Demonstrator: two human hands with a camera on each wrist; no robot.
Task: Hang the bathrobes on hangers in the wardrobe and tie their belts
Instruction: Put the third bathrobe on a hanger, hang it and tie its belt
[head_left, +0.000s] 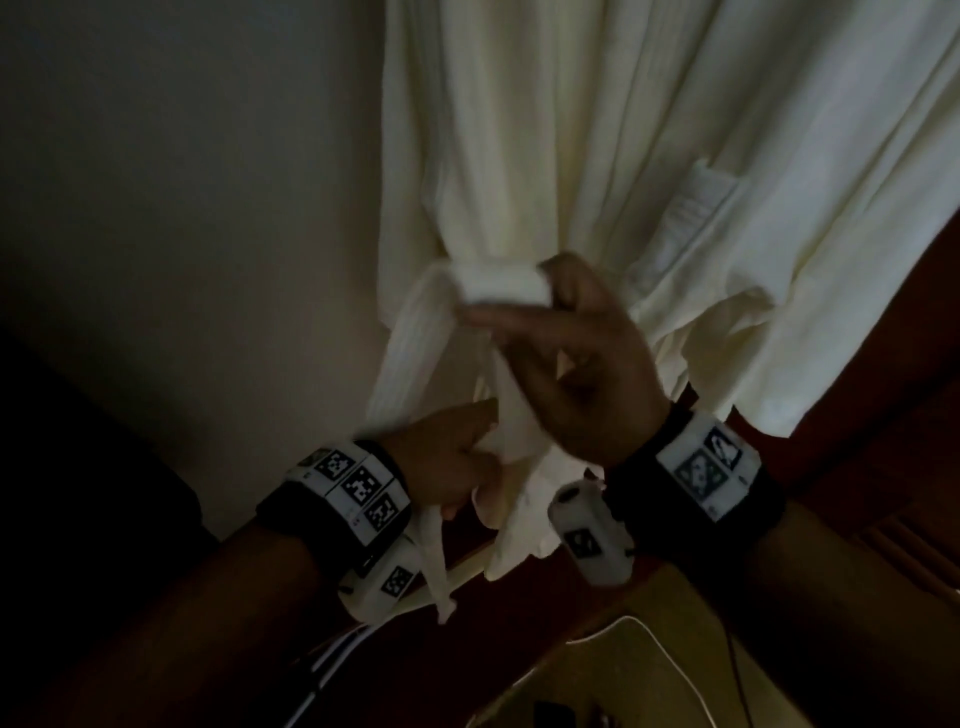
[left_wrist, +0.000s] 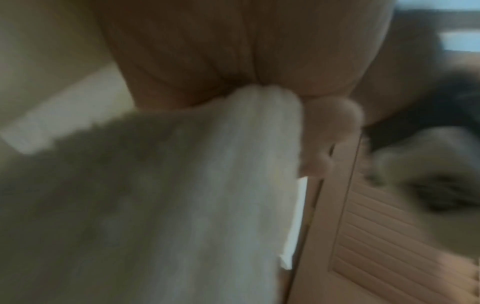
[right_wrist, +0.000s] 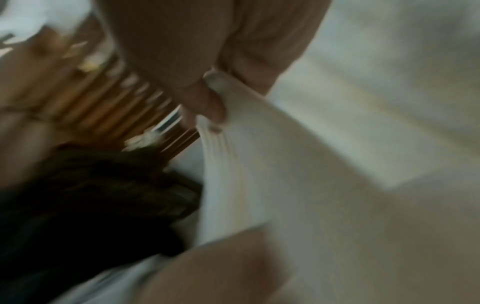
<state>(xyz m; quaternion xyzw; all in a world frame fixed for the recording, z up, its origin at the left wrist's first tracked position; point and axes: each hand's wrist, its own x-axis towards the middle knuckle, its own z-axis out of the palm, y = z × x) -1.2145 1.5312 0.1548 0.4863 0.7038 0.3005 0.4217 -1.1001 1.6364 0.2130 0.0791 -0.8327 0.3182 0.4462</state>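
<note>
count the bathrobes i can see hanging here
1. A single cream bathrobe hangs at the top centre of the head view, cinched by its belt, which both hands work on. More may hang outside the frame; the dark surroundings hide the rest of the wardrobe.

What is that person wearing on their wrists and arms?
Both forearms are bare, with no sleeves showing. Each wrist carries a black band faced with white panels printed with black square code markings. A small white camera pod, also tagged with a code, hangs under each wrist. Thin white cables trail from the left one.
</note>
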